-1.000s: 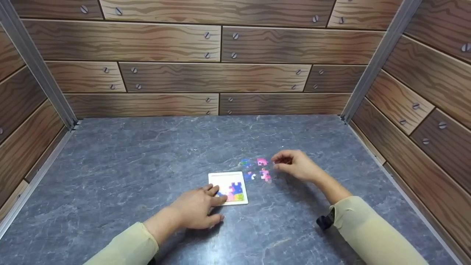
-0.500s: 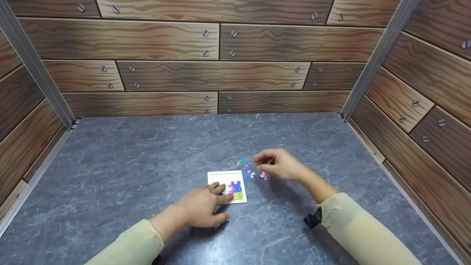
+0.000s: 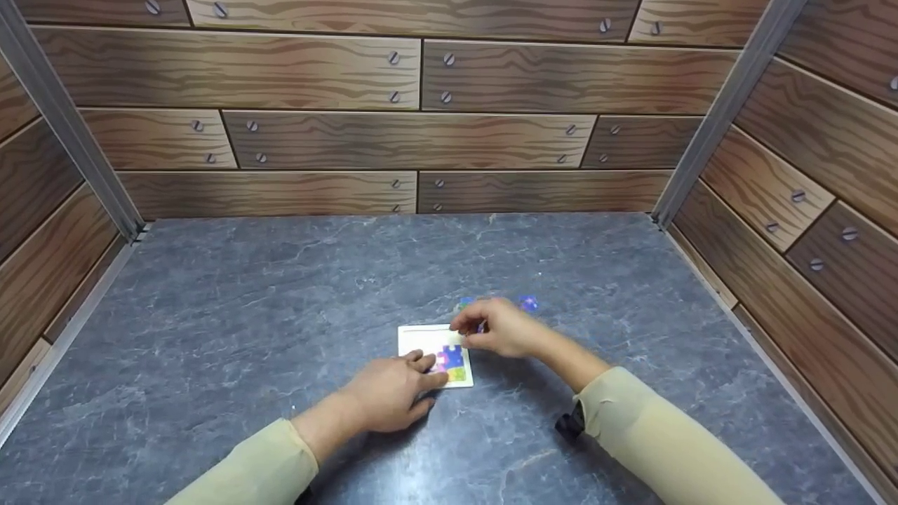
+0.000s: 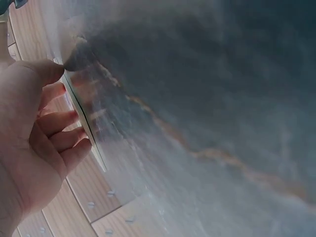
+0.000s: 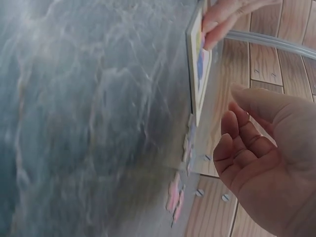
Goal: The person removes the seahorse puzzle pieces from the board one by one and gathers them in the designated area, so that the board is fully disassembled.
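Note:
A white-framed square puzzle tray (image 3: 421, 338) lies on the table, with blue, pink and yellow-green jigsaw pieces (image 3: 451, 358) filling part of its lower area. My left hand (image 3: 386, 394) rests over its lower left corner, fingers spread, thumb out at the near side. Above the tray's upper right corner hovers my right hand (image 3: 508, 330), thumb and fingertips bent toward each other. Whether a piece sits between those fingertips I cannot tell. In the right wrist view, this hand's palm (image 5: 266, 182) shows bare, with the other fingers curled.
Loose jigsaw pieces lie beyond the tray: a blue-green one (image 3: 465, 302) left of the right hand and a blue-purple one (image 3: 528, 303) to its right. Pink pieces (image 5: 173, 195) appear on the table (image 5: 74, 123) in the right wrist view. Wood-patterned walls (image 3: 316, 140) enclose the tabletop.
My right hand has moved left across the loose pieces to the tray's corner, uncovering the blue-purple piece. The left hand has shifted slightly right on the tray.

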Motion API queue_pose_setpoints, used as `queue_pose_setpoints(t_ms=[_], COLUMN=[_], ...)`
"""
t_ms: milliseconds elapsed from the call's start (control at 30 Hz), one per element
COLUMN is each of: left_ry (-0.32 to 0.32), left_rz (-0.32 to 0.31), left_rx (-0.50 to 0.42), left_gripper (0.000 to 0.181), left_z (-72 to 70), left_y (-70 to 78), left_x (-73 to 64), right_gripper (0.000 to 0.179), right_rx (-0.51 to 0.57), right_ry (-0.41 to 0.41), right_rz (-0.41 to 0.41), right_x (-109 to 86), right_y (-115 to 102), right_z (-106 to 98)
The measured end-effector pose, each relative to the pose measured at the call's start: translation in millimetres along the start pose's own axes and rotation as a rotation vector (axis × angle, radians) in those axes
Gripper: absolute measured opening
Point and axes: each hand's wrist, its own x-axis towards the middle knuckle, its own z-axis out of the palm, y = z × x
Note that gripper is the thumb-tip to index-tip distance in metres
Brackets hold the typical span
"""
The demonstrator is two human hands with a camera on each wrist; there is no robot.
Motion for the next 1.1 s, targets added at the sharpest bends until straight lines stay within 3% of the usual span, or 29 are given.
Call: queue_pose_setpoints(t_ms=[233, 500, 667, 867, 1100], left_ry=[0.09, 0.118, 0.136, 0.138, 0.073], left_rz=[0.028, 0.042, 0.056, 0.069, 0.057], left_rx=[0.048, 0.077, 0.095, 0.109, 0.106], left_gripper=[0.033, 0.029, 0.026, 0.026, 0.038], left_z=[2.0, 4.5, 4.8, 4.3, 2.0], left_y=[0.0, -0.2, -0.2, -0.2, 0.4], left_x=[0.5, 0.2, 0.2, -0.4, -6.3], right_gripper=[0.023, 0.025, 0.027, 0.034, 0.036], right_rx=[-0.02, -0.086, -0.12, -0.165, -0.178], right_ry=[-0.07, -0.109, -0.158, -0.225, -0.25], right_rz=[-0.012, -0.002, -0.035, -0.063, -0.05], right_x=[5.8, 8.4, 10.2, 11.4, 12.4], right_y=[0, -4, -6, -8, -8], right_z=[9, 13, 12, 7, 6])
